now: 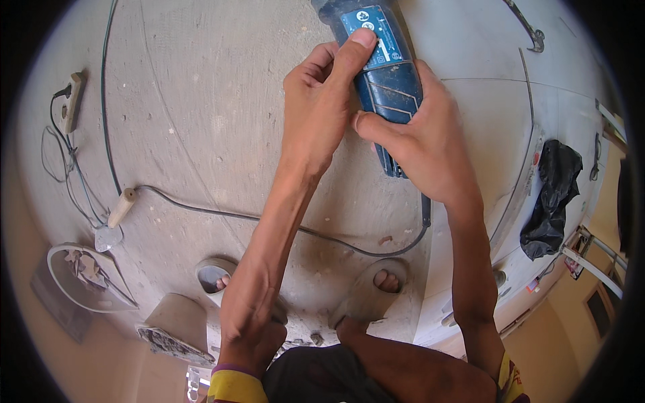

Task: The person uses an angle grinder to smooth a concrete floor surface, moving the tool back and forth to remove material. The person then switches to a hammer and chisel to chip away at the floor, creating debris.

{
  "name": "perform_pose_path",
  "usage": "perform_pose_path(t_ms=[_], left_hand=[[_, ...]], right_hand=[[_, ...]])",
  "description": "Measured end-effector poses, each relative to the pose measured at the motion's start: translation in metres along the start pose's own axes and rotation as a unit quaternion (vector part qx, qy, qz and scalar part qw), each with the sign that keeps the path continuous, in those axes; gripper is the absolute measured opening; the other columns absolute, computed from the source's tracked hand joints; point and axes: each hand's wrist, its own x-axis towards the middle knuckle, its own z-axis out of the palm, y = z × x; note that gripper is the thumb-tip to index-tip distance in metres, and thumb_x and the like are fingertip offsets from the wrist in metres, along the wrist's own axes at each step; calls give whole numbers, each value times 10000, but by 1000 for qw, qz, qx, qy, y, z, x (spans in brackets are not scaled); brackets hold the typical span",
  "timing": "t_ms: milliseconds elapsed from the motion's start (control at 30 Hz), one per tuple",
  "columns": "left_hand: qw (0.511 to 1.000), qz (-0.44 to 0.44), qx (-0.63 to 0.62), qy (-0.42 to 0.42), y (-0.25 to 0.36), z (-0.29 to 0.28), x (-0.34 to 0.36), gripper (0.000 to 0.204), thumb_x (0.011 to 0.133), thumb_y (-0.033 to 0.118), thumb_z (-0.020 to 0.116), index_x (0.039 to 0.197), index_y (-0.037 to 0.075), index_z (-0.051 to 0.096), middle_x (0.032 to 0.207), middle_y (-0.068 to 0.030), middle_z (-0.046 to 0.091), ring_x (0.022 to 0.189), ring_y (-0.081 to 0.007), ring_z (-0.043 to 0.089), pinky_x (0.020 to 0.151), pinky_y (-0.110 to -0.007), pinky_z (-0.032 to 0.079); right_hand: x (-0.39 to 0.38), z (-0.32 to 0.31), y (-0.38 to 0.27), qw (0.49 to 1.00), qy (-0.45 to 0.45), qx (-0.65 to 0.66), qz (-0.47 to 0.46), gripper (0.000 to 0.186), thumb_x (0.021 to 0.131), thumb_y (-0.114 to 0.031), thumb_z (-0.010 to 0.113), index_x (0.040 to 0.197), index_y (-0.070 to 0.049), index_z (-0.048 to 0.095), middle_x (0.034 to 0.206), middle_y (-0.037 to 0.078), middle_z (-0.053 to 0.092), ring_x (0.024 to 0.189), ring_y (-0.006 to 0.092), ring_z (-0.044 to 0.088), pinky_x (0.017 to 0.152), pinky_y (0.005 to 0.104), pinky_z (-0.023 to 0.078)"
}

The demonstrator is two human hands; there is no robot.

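left hand (319, 101) grips the tool (386, 87), thumb on label (392, 41); right hand (433, 144) wraps its near end by the tiles' edge (437, 258); likely heavy, rigid; best held mid-body

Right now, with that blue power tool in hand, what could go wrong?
The tool's dark cord curves ahead of the sandals, close to the right one, so a step might snag it. If the blue power tool slipped, it could perhaps strike the bare toes. The left hand and right hand are gloveless, so skin might get hurt if it started suddenly.
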Motion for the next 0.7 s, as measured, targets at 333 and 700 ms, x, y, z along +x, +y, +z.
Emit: perform_pose_path(t_ms=[333,700], left_hand=[[999,-15,-14,25,-6,7,4,596,1106,572,752,1153,-18,824,1020,-81,789,893,-114,696,825,-272,562],[999,-26,-20,21,-6,9,7,627,1115,583,743,1175,-36,822,1041,-92,784,924,-128,700,852,-279,567]], right_hand=[[8,3,1,1000,4,-17,6,601,816,-291,932,1196,70,636,944,209,747,822,307,777,752,451,621],[14,2,0,1000,3,-26,5,608,823,-277,924,1220,87,641,982,239,757,858,335,785,782,469,624]])
